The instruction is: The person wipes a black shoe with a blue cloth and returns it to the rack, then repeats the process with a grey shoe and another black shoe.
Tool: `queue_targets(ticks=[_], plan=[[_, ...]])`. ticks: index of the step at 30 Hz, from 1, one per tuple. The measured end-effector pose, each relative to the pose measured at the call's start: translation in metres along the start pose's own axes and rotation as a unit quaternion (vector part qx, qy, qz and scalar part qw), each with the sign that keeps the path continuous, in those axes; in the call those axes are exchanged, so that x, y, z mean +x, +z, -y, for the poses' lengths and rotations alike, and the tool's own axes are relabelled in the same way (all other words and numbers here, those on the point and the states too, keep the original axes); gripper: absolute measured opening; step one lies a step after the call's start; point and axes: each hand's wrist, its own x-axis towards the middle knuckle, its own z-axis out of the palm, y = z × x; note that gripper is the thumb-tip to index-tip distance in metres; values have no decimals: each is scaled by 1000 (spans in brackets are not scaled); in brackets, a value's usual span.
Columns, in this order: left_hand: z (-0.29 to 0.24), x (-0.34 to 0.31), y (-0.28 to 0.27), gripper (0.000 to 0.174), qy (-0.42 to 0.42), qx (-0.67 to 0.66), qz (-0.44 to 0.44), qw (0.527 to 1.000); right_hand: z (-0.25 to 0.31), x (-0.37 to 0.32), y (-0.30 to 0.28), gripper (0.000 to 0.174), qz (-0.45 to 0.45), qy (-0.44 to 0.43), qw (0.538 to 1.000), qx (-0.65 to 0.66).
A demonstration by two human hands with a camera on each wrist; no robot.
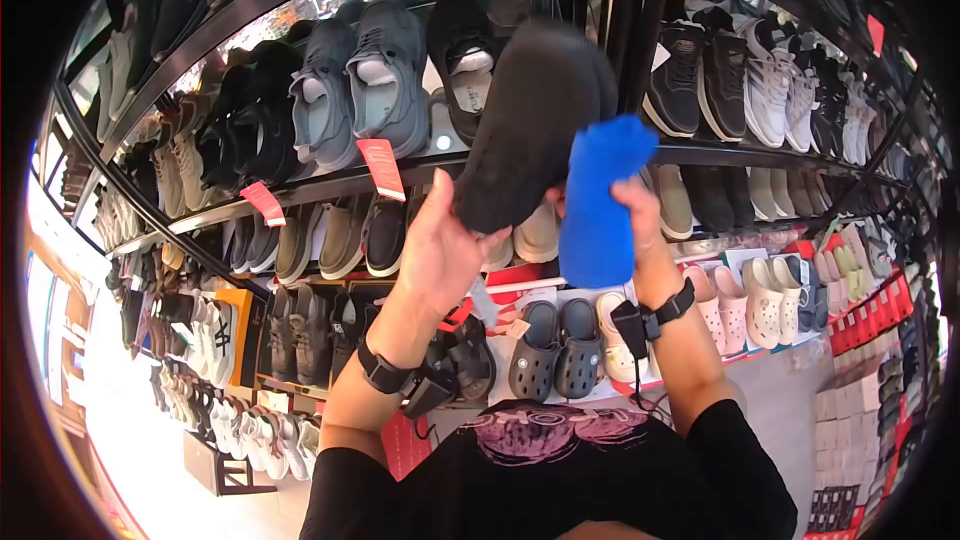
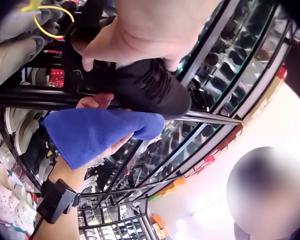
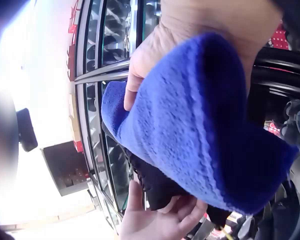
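A black lace-up shoe (image 1: 535,110) is held up before the shelves, its dark sole side facing the head camera. My left hand (image 1: 440,255) grips one end of it; in the left wrist view the left hand (image 2: 150,35) spans the shoe (image 2: 150,87) from above, thumb and fingers apart around it. A blue cloth (image 1: 600,210) is in my right hand (image 1: 640,225), beside the shoe. The right wrist view has the cloth (image 3: 175,125) covering much of the right hand (image 3: 155,55) and lying against the black shoe (image 3: 160,187); some fingers are hidden under it.
Shelves with black metal edges (image 1: 690,153) carry rows of shoes, with grey shoes (image 1: 385,80) just left of the held one. Clogs (image 1: 555,350) stand on a lower level close to the forearms. Red tags (image 1: 380,170) hang from the shelf edge.
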Motion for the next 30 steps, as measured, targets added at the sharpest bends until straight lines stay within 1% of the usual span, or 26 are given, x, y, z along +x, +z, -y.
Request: queue_targets(ticks=[2,3,5,6,7,9,11,13,14,15,16,17,18,19,20,21,22,23,24,25,26,27,29,30], plan=[[5,-3,-2,50,8,31,-29,999,-17,-8,3,61,-35,-49,998,-21],[16,-14,-15,45,-22,-6,-34,999,-23,-24,4,61,-43,-22,998,-26],[18,-17,-31,49,-30,20,-40,999,-29,-28,-2,58,21,32,999,10],[18,-20,-35,49,-29,20,-47,998,-37,-32,-1,60,2,35,998,43],[21,-22,-37,52,-21,35,-52,998,-43,-37,-2,60,2,43,998,46],[28,-27,-42,55,-20,46,-66,997,-52,-51,-6,63,-7,91,993,69],[32,-30,-46,45,4,-11,-65,998,-66,-61,-17,63,-12,108,992,62],[36,-37,-50,47,-19,-15,-92,995,-77,-72,-30,63,-28,137,988,63],[37,-40,-51,49,-21,2,-86,996,-78,-77,-34,56,-32,130,990,52],[37,-43,-52,50,-21,19,-78,997,-73,-80,-38,56,-35,135,989,56],[36,-47,-45,49,-8,26,-107,994,-63,-85,-40,51,-46,160,986,-23],[39,-50,-50,49,-13,24,-114,993,-54,-91,-41,46,-55,186,976,-102],[42,-50,-59,47,34,110,-121,986,-47,-95,-42,39,-83,190,970,-127],[41,-51,-65,46,81,196,-124,969,-44,-99,-53,39,-82,194,970,-124],[38,-55,-67,47,89,274,-135,948,-40,-104,-69,39,-142,189,958,-161],[35,-59,-68,47,86,274,-138,948,-38,-105,-80,38,-201,183,942,-198],[33,-63,-68,48,77,399,-124,905,-34,-101,-83,39,-225,145,936,-229],[33,-66,-68,50,66,517,-105,847,-28,-96,-83,40,-251,107,927,-258],[40,-68,-66,49,72,516,-106,847,-17,-89,-70,42,-241,102,921,-288],[43,-69,-68,49,65,517,-102,847,-16,-81,-57,42,-248,105,920,-285],[48,-70,-71,50,85,613,-38,784,-19,-71,-43,42,-199,54,922,-328],[53,-70,-74,51,105,698,29,708,-24,-62,-30,43,-150,3,917,-370],[64,-69,-76,48,94,701,64,704,-38,-41,-2,48,-47,-93,885,-453],[68,-69,-71,47,93,694,98,707,-43,-33,10,52,-16,-160,833,-529]])
